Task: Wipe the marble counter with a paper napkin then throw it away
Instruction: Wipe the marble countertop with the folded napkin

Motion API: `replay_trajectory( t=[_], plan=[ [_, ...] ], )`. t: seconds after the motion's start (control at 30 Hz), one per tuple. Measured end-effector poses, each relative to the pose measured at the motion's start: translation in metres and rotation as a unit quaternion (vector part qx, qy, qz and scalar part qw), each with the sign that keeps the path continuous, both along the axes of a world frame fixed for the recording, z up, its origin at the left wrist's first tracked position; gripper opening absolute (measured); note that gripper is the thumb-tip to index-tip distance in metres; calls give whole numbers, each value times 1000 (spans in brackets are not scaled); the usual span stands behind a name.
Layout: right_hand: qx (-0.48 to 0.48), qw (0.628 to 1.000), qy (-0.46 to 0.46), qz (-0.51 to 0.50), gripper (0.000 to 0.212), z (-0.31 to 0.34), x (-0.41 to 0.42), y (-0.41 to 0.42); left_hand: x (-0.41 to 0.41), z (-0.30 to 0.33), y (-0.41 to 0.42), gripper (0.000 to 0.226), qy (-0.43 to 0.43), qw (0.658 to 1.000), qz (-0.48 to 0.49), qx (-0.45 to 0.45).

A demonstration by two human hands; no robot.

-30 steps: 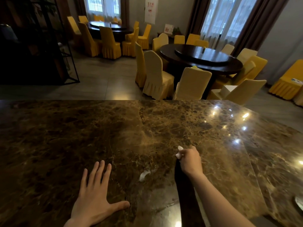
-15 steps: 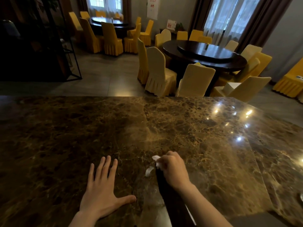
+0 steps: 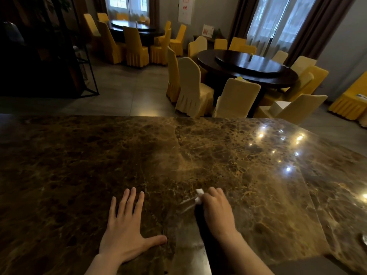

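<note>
A glossy brown marble counter (image 3: 248,175) fills the lower half of the head view. My right hand (image 3: 217,212) is closed around a small white paper napkin (image 3: 199,193), pressed on the stone near the counter's front middle; only a corner of the napkin sticks out past my fingers. My left hand (image 3: 127,229) lies flat on the marble beside it, fingers spread, palm down, holding nothing.
Beyond the counter's far edge stand a round dark dining table (image 3: 248,66) ringed by yellow and cream covered chairs (image 3: 190,86), a second table (image 3: 135,29) at the back, and a black metal shelf (image 3: 79,56) at the left. No bin is in view.
My right hand has slid the napkin leftward and toward me across the marble, ending close to my left hand. The left hand stays flat in place.
</note>
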State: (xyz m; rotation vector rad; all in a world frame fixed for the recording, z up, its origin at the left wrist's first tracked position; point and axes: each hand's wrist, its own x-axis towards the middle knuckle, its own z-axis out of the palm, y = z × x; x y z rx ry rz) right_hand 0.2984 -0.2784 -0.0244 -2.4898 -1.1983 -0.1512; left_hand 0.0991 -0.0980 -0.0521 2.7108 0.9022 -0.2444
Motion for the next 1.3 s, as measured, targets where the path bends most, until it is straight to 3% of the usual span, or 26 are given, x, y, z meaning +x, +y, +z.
replay_trajectory(
  t=[0.1,0.2,0.23,0.3,0.33,0.37,0.4,0.5,0.6,0.83,1.0,1.13,1.23,1.3],
  plan=[
    [-11,1000,14,-21,7,-1,-2,6,0,1,-1,150,5,1000,0,-2],
    [99,983,155,-9,13,1,-6,12,1,5,-1,151,4,1000,3,2],
    [153,960,229,-45,17,2,-1,15,1,6,-1,151,5,1000,3,3],
    [223,872,406,-159,24,5,13,19,0,7,-3,151,10,1000,-1,-2],
    [223,827,482,-185,27,6,16,20,0,8,-3,151,8,1000,-2,-3],
    [204,806,520,-195,29,6,16,20,0,7,-3,152,5,1000,-2,-4],
    [169,823,504,-200,26,5,16,20,0,7,-2,152,2,1000,-1,-4],
    [90,946,245,-193,14,0,16,15,-1,3,-1,150,-10,1000,1,-7],
    [73,984,127,-102,10,-1,10,13,0,1,-1,149,-4,1000,1,3],
    [-38,992,95,75,16,0,9,3,0,3,-1,151,-7,1000,2,-4],
    [3,995,96,25,26,8,7,10,0,4,-2,153,-2,1000,2,-2],
    [36,986,125,107,33,-2,-36,28,0,0,-1,153,-3,1000,4,1],
    [27,983,87,156,20,-8,-44,23,-1,-1,-1,152,-5,1000,1,2],
    [36,992,70,96,15,-6,-19,15,0,-1,0,151,-13,1000,3,-3]
  ],
)
